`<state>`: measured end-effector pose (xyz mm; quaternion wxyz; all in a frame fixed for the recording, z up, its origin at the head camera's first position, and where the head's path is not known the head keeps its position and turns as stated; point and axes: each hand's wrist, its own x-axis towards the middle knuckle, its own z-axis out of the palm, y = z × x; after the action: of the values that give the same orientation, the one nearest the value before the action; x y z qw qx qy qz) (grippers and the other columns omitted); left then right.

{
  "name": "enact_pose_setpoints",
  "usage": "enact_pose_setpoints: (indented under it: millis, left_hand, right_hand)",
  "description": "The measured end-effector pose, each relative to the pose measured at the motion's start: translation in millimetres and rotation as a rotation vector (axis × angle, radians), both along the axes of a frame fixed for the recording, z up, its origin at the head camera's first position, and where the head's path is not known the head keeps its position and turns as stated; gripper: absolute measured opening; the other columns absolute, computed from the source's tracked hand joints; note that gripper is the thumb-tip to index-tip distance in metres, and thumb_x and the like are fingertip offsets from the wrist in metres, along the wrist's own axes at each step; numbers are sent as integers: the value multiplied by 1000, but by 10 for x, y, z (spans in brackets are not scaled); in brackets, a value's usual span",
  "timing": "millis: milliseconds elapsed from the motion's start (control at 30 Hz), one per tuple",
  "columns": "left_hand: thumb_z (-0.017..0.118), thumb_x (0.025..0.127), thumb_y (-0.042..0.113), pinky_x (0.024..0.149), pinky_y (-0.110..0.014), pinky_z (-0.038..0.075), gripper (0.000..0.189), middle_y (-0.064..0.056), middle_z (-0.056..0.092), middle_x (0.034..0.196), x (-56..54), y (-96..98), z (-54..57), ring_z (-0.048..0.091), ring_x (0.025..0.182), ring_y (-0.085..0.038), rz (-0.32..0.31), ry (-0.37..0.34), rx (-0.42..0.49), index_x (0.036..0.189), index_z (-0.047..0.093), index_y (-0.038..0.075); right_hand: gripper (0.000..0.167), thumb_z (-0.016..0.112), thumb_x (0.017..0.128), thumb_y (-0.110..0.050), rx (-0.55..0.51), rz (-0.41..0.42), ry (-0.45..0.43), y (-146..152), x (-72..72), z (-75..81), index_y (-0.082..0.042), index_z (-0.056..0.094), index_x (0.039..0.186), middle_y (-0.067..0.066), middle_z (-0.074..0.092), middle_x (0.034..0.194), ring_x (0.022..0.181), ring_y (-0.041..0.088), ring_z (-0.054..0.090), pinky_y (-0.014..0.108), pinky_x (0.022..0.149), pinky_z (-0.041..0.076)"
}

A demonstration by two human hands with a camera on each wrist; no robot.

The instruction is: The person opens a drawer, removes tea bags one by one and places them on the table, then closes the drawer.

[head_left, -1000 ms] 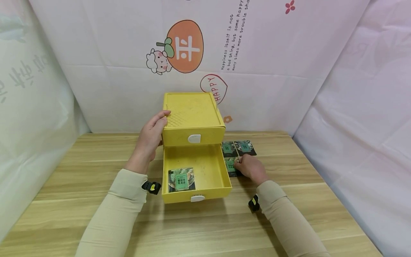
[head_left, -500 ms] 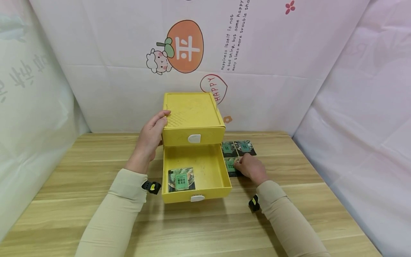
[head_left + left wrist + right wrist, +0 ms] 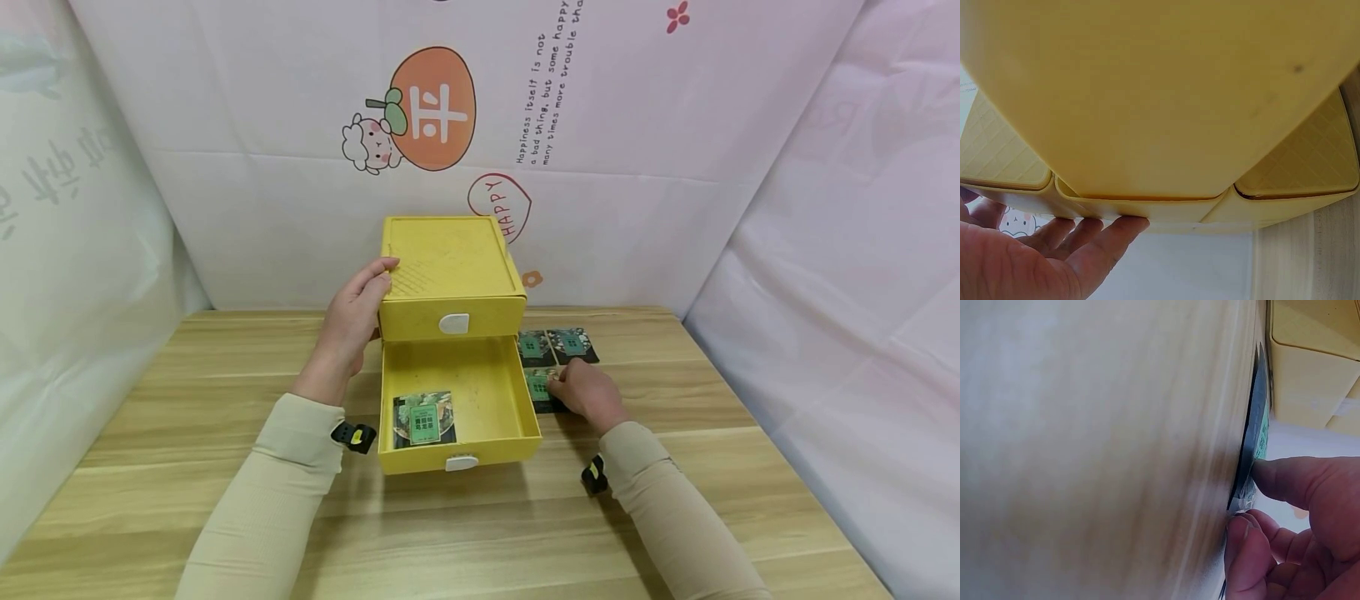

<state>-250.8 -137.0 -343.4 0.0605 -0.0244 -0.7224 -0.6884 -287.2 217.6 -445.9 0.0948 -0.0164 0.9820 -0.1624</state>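
Note:
A yellow two-drawer box stands on the table, its lower drawer pulled out. One dark tea sachet with a green label lies in that drawer, at the front left. My left hand rests against the box's upper left side, fingertips at the top edge; the left wrist view has its extended fingers touching the side wall. To the right of the drawer, my right hand pinches the edge of another tea sachet. In the right wrist view the thumb presses on this sachet, fingertips at its edge.
Two more tea sachets lie side by side behind the right hand, a left one and a right one. The upper drawer is closed. A printed white cloth hangs behind the wooden table, with more cloth at both sides.

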Motion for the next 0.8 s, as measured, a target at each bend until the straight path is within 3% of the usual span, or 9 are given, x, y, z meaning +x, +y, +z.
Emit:
enact_pose_setpoints:
  millis: [800]
  left_hand:
    - [45, 109, 45, 103, -53, 48, 47, 9, 38, 165, 4, 5, 6, 52, 130, -27, -1, -2, -1, 152, 54, 30]
  right_hand:
    - [47, 60, 100, -34, -34, -12, -8, 17, 8, 15, -19, 42, 58, -4, 35, 56, 52, 15, 36, 32, 54, 32]
